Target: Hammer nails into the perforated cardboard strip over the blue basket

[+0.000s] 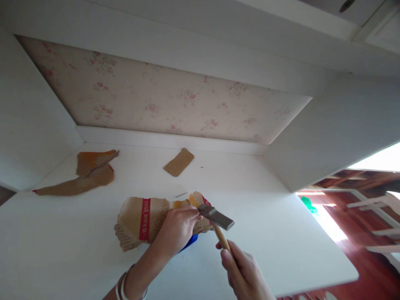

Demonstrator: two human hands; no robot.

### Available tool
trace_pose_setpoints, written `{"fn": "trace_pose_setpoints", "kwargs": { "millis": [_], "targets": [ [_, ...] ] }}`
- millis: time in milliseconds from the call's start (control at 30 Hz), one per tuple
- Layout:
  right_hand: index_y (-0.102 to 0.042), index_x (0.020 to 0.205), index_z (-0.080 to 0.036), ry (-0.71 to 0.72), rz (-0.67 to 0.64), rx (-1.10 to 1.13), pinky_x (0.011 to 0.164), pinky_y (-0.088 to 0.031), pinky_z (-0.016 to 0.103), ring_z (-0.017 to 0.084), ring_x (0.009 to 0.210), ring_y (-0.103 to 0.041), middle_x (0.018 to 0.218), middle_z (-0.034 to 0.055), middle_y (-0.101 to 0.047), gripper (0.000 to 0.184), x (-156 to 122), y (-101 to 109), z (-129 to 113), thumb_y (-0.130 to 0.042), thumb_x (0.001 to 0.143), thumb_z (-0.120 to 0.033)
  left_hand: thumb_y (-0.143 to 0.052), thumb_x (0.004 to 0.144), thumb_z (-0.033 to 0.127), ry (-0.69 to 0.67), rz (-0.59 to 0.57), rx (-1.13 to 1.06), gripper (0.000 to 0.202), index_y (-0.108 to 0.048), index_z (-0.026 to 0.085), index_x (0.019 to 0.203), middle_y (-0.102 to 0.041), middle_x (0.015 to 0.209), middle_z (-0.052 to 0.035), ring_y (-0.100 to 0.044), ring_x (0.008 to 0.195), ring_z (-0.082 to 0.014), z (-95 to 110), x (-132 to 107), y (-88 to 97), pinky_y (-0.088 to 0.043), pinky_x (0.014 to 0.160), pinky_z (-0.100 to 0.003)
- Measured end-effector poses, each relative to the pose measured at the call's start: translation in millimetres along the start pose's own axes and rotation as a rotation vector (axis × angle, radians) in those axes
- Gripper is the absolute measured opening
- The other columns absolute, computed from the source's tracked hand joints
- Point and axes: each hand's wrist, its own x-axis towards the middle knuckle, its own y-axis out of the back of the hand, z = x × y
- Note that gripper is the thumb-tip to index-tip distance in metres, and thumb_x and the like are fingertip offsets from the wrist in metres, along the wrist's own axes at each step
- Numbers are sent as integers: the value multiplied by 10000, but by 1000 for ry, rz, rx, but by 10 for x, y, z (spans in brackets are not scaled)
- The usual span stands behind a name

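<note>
My left hand (176, 229) lies curled on a stack of tan cardboard pieces (140, 221) with a red printed band, fingertips pinched at its right end, near the hammer's head. What the fingertips hold is too small to see. A blue object (190, 241) peeks out beneath the stack. My right hand (242, 271) grips the wooden handle of a small hammer (217, 218), whose metal head rests at the right end of the stack beside my left fingertips.
The white desk top (265, 216) sits in a white alcove with floral wallpaper (156, 96) behind. Torn cardboard scraps (84, 175) lie at the left, a perforated tan piece (178, 161) near the back. The desk edge drops at the right to a red floor.
</note>
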Motion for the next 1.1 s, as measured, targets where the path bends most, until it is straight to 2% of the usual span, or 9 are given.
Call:
{"fn": "trace_pose_setpoints", "kwargs": {
  "millis": [133,267,400,533,667,800,967,1100],
  "targets": [
    [-617,998,-179,-14,-5,-2,367,-236,212,101,419,-330,541,-72,-356,561,-2,-2,12,-338,933,-661,-530,934,108,-20,-25,-3,206,-687,202,838,-700,801,-17,-648,752,-151,5,4,7,-485,722,-252],
    [-627,951,-191,-6,-11,-36,408,-316,217,106,452,-388,597,-51,-409,538,-8,-6,13,-374,917,-664,-528,935,119,-20,-4,7,243,-679,206,768,-684,743,-10,-634,689,-146,9,8,15,-480,671,-244],
    [-602,1008,-181,-36,-24,3,374,-246,214,105,419,-349,544,-72,-365,560,-12,-8,25,-333,930,-665,-534,937,126,-21,-19,4,216,-680,198,795,-696,772,-18,-642,722,-148,0,5,6,-479,698,-245],
    [-623,961,-183,-5,5,-33,397,-281,218,101,440,-385,588,-56,-403,542,-9,-15,46,-376,918,-664,-538,930,116,-3,-10,19,230,-670,197,759,-689,747,-12,-642,702,-145,-7,-1,-3,-469,678,-244],
    [-604,1010,-174,-34,-3,-10,381,-247,221,106,418,-358,535,-75,-364,559,-16,-17,46,-333,935,-657,-527,929,102,-19,-22,17,223,-676,195,792,-702,778,-19,-655,728,-150,-2,-3,4,-476,695,-246],
    [-630,957,-185,-14,21,-56,420,-322,226,109,452,-403,597,-48,-428,546,-21,-16,28,-388,908,-672,-528,931,107,-16,-17,31,231,-685,199,788,-706,773,-16,-656,721,-152,12,-5,12,-475,682,-248],
    [-614,978,-187,-31,11,-31,371,-222,224,101,400,-320,524,-80,-347,581,-11,-41,52,-340,911,-695,-545,930,126,-23,-18,71,245,-659,190,723,-678,715,-13,-637,673,-151,9,-2,3,-467,650,-255],
    [-620,949,-189,-32,0,-34,394,-234,231,99,421,-333,557,-68,-366,571,-24,-20,17,-375,894,-702,-558,925,127,-28,-1,60,228,-688,204,754,-695,744,-13,-642,688,-153,0,-2,4,-478,657,-256]
  ]
}}
